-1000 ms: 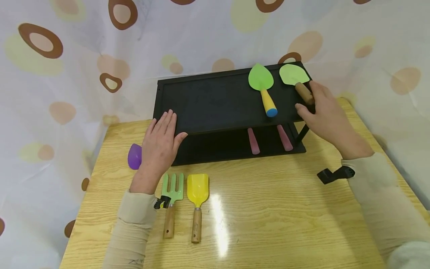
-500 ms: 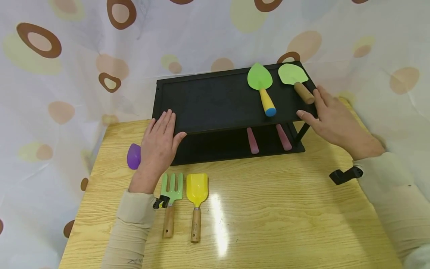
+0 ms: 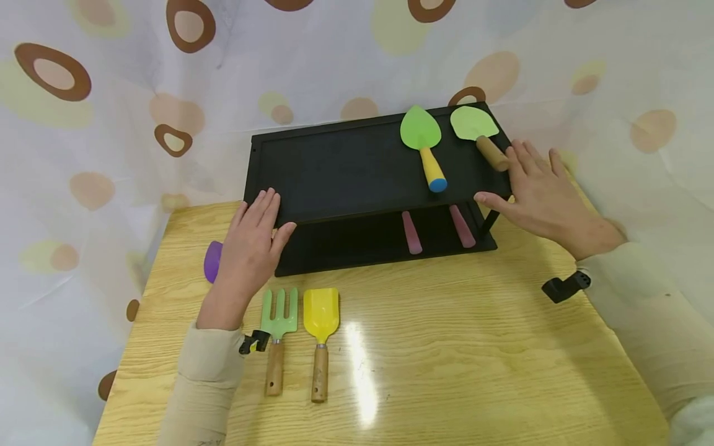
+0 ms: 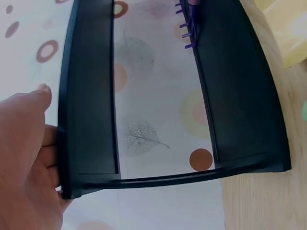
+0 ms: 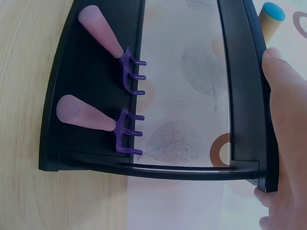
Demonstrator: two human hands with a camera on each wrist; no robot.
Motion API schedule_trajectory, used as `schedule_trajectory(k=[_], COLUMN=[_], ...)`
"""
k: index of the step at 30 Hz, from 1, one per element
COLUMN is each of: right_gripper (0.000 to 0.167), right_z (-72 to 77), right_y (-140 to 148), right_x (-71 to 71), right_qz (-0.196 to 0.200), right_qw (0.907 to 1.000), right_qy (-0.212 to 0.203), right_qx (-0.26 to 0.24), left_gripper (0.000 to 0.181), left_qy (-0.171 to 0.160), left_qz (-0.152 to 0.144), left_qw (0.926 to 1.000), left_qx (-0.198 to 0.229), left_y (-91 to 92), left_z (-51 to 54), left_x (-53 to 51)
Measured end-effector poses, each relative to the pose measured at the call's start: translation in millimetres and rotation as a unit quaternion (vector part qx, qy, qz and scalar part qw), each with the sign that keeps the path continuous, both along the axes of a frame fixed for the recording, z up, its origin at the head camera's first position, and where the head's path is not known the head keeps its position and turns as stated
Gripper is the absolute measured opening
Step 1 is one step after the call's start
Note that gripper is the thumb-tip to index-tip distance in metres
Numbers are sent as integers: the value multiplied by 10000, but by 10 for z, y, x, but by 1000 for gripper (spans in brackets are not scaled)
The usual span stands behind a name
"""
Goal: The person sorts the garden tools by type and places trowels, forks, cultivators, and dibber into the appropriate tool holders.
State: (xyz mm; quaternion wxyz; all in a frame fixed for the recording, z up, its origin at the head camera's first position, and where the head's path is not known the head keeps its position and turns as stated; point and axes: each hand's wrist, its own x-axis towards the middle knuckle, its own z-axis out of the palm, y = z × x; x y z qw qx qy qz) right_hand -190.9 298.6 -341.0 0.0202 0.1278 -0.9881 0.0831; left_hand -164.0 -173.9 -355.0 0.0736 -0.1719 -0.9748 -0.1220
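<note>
My left hand rests with straight fingers on the left end of a black two-tier rack, its thumb at the front edge. At the other end, my right hand lies with spread fingers on the rack's right edge, close to the wooden handle of a pale green trowel. Beside that trowel on the top tier lies a green leaf-shaped trowel with a yellow, blue-tipped handle. Two purple hand rakes with pink handles lie on the lower tier; the head view shows only their handles.
On the wooden table, a green hand fork and a yellow scoop lie in front of the rack. A purple object is partly hidden behind my left hand. A patterned cloth hangs behind.
My right hand has let go of the pale green trowel's handle and shifted right onto the rack's edge. My left hand stays on the rack, and the head view has turned slightly.
</note>
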Motion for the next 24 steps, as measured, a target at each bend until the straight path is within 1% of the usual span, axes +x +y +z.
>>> schedule_trajectory(k=[2,4,6,8,9,11,13,19,24], right_gripper=[99,99,99,99,99,99,99,99,99], right_z=[-7,-8,-5,-1,1,5,7,1,-6], right_y=[-15,-24,-25,-19,-14,-4,3,-12,-37], right_x=[-4,-5,-2,-1,-1,0,-1,-4,-15], right_qz=[8,35,57,68,63,39,14,-11,8], right_qw=[10000,10000,10000,10000,9999,9999,10000,10000,9999], right_qy=[27,33,44,61,70,84,75,55,45], right_qx=[63,48,17,-27,-46,-53,-61,-73,-123], left_gripper=[65,64,62,60,60,60,60,60,61], left_qy=[8,90,252,504,616,725,667,136,-161], left_qz=[-55,-122,-198,-296,-331,-379,-365,-196,-286], left_qw=[9997,9986,9961,9921,9904,9877,9876,9911,9923], left_qx=[239,513,820,1107,1195,1333,1374,1307,1195], left_y=[-43,-83,-119,-143,-150,-157,-152,-83,29], left_z=[-5,-13,-31,-62,-86,-146,-221,-493,-739], left_x=[83,193,322,460,527,658,775,1081,1306])
